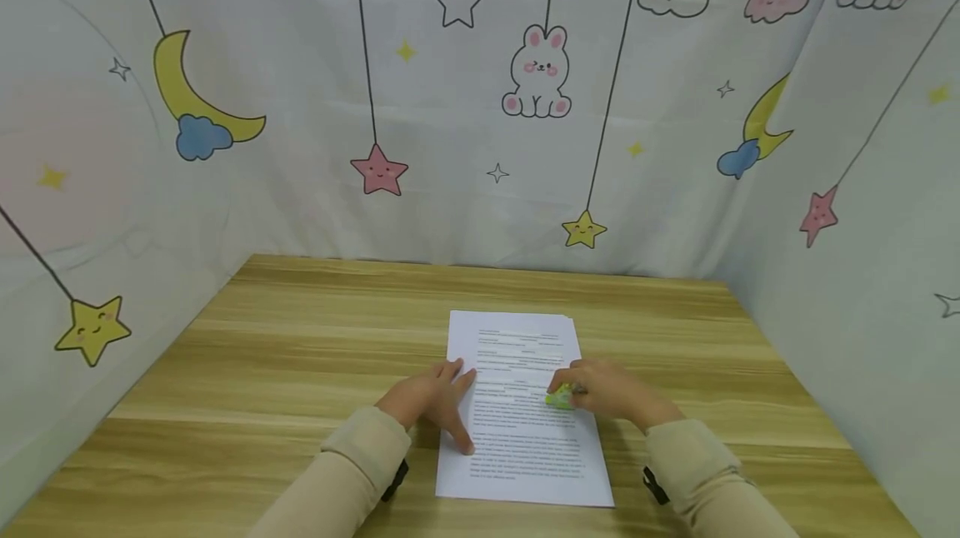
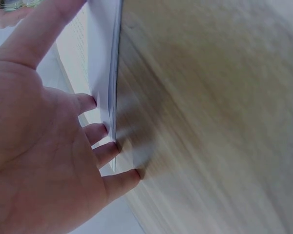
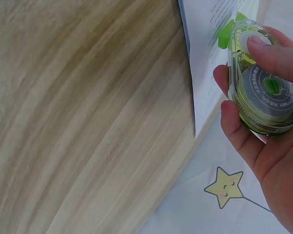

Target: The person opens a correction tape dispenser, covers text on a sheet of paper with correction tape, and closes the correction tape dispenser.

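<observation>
A stack of printed paper (image 1: 528, 471) lies flat on the wooden table, its lines of text broken by white gaps in the upper half. My left hand (image 1: 438, 401) rests along the stack's left edge, thumb on the top sheet. In the left wrist view, the spread fingers of that hand (image 2: 49, 141) reach along the side of the stack (image 2: 103, 53). My right hand (image 1: 607, 392) grips a green correction tape (image 1: 558, 399) over the right part of the text. Up close, the clear-cased correction tape (image 3: 266, 100) shows its round reel and green tip cap, pinched between thumb and fingers.
Bare wood of the table (image 1: 300, 346) surrounds the stack. White cloth (image 1: 465, 213) printed with stars, rabbits and moons hangs along the table's back and sides. A dark strap piece (image 1: 655, 486) shows below the right cuff.
</observation>
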`<move>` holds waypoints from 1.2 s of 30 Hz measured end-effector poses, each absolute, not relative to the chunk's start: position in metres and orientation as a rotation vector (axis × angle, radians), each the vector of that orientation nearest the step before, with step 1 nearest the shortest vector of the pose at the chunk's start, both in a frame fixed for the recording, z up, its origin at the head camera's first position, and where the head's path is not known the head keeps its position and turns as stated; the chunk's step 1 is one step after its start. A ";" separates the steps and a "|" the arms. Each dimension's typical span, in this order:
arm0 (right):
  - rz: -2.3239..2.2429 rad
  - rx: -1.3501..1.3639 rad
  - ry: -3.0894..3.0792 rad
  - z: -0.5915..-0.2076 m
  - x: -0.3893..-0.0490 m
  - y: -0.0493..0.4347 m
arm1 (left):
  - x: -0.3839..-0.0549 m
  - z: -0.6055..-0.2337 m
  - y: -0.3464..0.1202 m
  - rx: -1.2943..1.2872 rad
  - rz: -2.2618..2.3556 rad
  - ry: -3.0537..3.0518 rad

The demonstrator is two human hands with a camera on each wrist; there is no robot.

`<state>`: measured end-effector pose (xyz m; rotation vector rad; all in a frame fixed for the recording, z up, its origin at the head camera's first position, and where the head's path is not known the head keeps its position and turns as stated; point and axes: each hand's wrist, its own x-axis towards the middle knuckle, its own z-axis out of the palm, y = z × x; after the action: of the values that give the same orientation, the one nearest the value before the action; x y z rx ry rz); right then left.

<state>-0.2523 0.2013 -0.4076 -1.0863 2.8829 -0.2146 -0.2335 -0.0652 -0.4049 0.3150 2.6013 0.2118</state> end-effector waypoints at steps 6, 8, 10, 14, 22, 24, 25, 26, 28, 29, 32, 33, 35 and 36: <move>-0.236 -1.073 2.842 -0.410 -0.254 0.193 | -0.233 -0.404 -0.066 0.318 0.222 2.595; -0.242 -1.068 2.834 -0.411 -0.254 0.190 | -0.234 -0.405 -0.067 0.319 0.224 2.593; -0.239 -1.065 2.832 -0.411 -0.255 0.187 | -0.234 -0.406 -0.067 0.319 0.225 2.592; -0.229 -1.077 2.829 -0.409 -0.255 0.181 | -0.236 -0.410 -0.067 0.324 0.224 2.595; -0.169 -1.059 2.842 -0.408 -0.255 0.173 | -0.242 -0.420 -0.068 0.322 0.222 2.609; -0.146 -1.052 2.847 -0.408 -0.255 0.171 | -0.244 -0.423 -0.070 0.331 0.222 2.613; -0.140 -1.044 2.848 -0.408 -0.255 0.171 | -0.245 -0.425 -0.070 0.336 0.225 2.616; -0.134 -1.036 2.849 -0.408 -0.255 0.171 | -0.246 -0.425 -0.071 0.343 0.223 2.619; -0.128 -1.021 2.850 -0.407 -0.255 0.171 | -0.247 -0.426 -0.071 0.350 0.224 2.623; -0.126 -1.016 2.850 -0.407 -0.255 0.172 | -0.247 -0.426 -0.071 0.353 0.223 2.622; -0.139 -1.035 2.851 -0.407 -0.256 0.176 | -0.245 -0.423 -0.070 0.348 0.208 2.618; -0.144 -1.045 2.852 -0.407 -0.256 0.178 | -0.244 -0.421 -0.069 0.345 0.206 2.616; -0.150 -1.064 2.850 -0.408 -0.256 0.181 | -0.241 -0.416 -0.068 0.336 0.202 2.608; -0.151 -1.067 2.849 -0.408 -0.256 0.183 | -0.239 -0.414 -0.068 0.335 0.200 2.606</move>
<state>-0.2559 0.1828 -0.4081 -1.0674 2.8486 -0.1515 -0.2394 -0.0677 -0.4141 0.3346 2.6063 0.1999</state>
